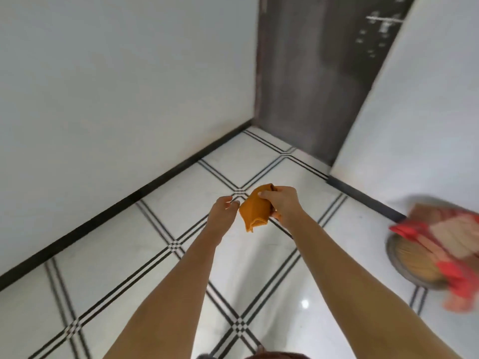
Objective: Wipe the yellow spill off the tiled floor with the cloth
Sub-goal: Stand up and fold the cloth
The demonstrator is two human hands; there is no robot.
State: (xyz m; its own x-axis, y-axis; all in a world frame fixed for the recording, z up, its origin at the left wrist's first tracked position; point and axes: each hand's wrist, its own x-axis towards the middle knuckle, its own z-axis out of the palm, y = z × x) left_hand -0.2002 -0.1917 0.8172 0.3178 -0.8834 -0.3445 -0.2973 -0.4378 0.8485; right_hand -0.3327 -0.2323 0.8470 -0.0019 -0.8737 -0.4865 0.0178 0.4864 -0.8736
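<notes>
- Closest to us, the left forearm [168, 288] and right forearm [350, 275] stretch up from the bottom of the frame, both bare.
- Right hand [285, 206], just above centre: fingers and thumb curled round the orange cloth [255, 211], gripping its upper part!
- The cloth hangs folded, in mid-air above the floor [108, 255], white tiles with black striped lines.
- Left hand [223, 211] sits just beside the cloth, fingers loosely bent, holding nothing; touching or not, cannot tell.
- White wall [116, 86] upper left, dark door [311, 73] top centre.
- Right edge: a blurred red-and-beige bundle [440, 244].
</notes>
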